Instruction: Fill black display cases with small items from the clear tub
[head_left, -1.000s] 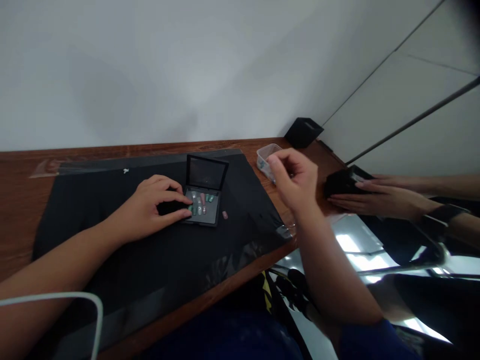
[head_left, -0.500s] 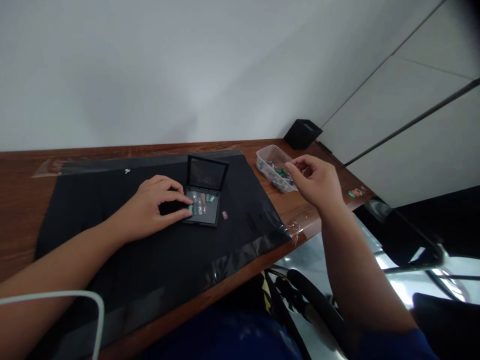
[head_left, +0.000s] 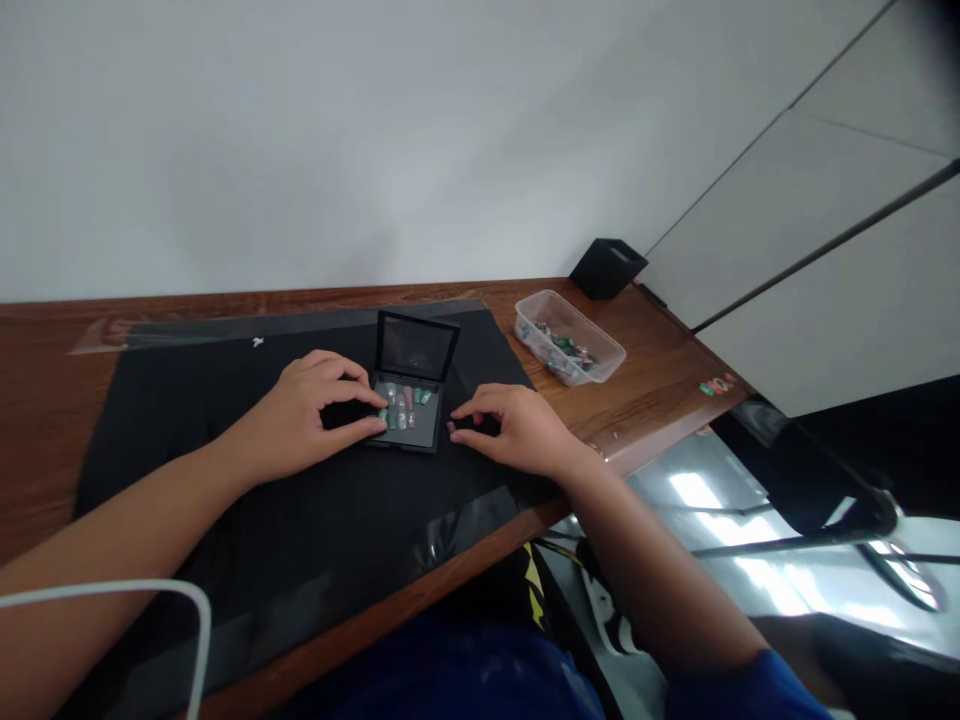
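A black hinged case (head_left: pixel 418 438) lies with its lid raised on the black mat. Rows of green, clear and pink press-on nails (head_left: pixel 401 408) sit inside it. My left hand (head_left: pixel 319 410) grips the case at its left edge, thumb and index finger beside a green nail. Just right of the case lies a single press-on nail (head_left: pixel 451 427), dark in the shadow. My right hand (head_left: pixel 514 428) is around it, thumb and index finger apart on either side; whether they touch it is hard to see.
A clear plastic tub (head_left: pixel 607 362) of loose nails stands right of the mat (head_left: pixel 300 530). Behind it is a black box (head_left: pixel 607 268) near the wall. Small coloured pieces (head_left: pixel 716 385) lie at the table's right end. A white cable (head_left: pixel 191 590) crosses the lower left.
My right hand has moved left from above the tub down to the single nail beside the case. My left hand stays at the case.
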